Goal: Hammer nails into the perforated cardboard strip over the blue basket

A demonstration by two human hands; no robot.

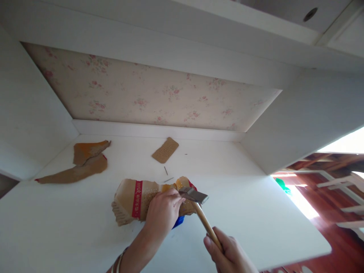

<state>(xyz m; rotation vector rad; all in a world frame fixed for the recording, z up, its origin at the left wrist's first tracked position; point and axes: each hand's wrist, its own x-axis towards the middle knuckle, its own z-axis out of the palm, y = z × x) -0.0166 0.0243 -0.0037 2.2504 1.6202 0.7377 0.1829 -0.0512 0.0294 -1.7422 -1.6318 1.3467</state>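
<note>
My right hand (pixel 227 248) is wrapped round the wooden handle of a hammer (pixel 207 222). The hammer's metal head is over the right part of a piece of cardboard (pixel 125 199), beside the fingertips of my left hand (pixel 165 206). That hand rests on the cardboard with thumb and fingers pressed together; whatever they pinch is hidden. The brown cardboard has a red printed band, a crumpled left end and many small punched holes. A blue object (pixel 179 222) shows partly from under it. Two thin nails (pixel 166 170) lie just beyond the cardboard.
A small perforated cardboard piece (pixel 165 150) lies farther back on the white desk (pixel 241 212). Torn cardboard scraps (pixel 85 163) sit at the left. White side panels and an overhead shelf enclose the desk, with floral wallpaper (pixel 159 94) behind. Reddish wooden floor (pixel 335 242) shows at the right.
</note>
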